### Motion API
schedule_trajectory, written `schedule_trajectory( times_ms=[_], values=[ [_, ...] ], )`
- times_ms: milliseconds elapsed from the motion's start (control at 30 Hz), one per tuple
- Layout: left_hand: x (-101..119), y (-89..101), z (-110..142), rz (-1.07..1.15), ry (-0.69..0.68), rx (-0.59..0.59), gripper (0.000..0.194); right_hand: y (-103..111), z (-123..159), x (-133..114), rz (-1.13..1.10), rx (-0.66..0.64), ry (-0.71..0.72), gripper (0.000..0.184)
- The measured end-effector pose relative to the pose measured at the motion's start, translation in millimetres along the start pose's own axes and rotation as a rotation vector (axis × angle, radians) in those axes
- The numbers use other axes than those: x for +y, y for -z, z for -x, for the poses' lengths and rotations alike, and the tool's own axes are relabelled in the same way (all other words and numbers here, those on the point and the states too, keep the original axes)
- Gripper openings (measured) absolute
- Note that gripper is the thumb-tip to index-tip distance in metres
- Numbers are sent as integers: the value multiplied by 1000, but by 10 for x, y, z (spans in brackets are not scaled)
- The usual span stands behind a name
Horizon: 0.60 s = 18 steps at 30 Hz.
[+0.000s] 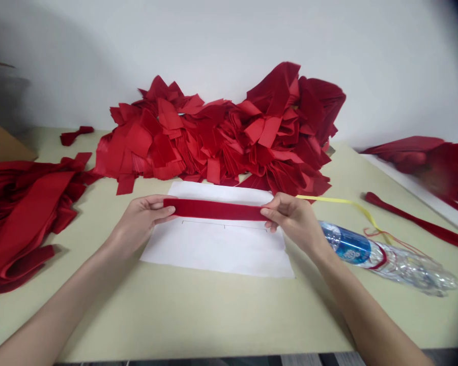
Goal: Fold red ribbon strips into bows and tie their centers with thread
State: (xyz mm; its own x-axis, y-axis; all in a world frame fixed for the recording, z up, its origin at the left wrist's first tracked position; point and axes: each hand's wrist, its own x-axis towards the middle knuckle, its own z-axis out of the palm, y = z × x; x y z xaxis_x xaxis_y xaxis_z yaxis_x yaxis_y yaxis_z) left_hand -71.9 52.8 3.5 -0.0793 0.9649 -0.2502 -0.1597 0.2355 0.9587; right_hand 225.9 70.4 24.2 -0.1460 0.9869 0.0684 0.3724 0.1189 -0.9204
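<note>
A red velvet ribbon strip (217, 209) is stretched level between my two hands. My left hand (147, 216) pinches its left end between thumb and fingers, and my right hand (288, 216) pinches the right end the same way. Beneath the strip lies a white sheet of paper (217, 249) with a thin ruled line and short tick marks, which shows just below the strip's lower edge. Whether the strip touches the paper I cannot tell.
Behind the paper rises a large heap of red ribbon pieces (213, 137) against the wall. Long looped red ribbon (26, 203) lies at the left. To the right are a crumpled plastic bottle (385, 259), a yellow tape (351, 203) and a dark red strap (412, 218).
</note>
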Motion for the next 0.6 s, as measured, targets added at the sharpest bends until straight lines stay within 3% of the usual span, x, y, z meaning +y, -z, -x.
schedule_trajectory(
  times_ms=[167, 267, 333, 433, 500, 600],
  values=[
    [-13, 85, -79, -68, 38, 56, 20, -58, 17, -28, 159, -58, 16, 31],
    [-9, 68, -65, -128, 32, 58, 20, -57, 32, -86, 401, 77, 102, 39],
    [-9, -3, -10, -153, 33, 29, 21, -118, 68, -123, 438, 145, 165, 33],
    [-35, -198, 138, -196, 81, -45, 23, -340, 186, -161, 286, -87, 195, 27],
    [-70, -343, 252, -217, 113, -156, 18, -517, 285, -170, 226, -238, 195, 39],
    [-115, -485, 370, -222, 60, -324, 20, -681, 390, -171, 189, -293, 171, 40]
  ],
)
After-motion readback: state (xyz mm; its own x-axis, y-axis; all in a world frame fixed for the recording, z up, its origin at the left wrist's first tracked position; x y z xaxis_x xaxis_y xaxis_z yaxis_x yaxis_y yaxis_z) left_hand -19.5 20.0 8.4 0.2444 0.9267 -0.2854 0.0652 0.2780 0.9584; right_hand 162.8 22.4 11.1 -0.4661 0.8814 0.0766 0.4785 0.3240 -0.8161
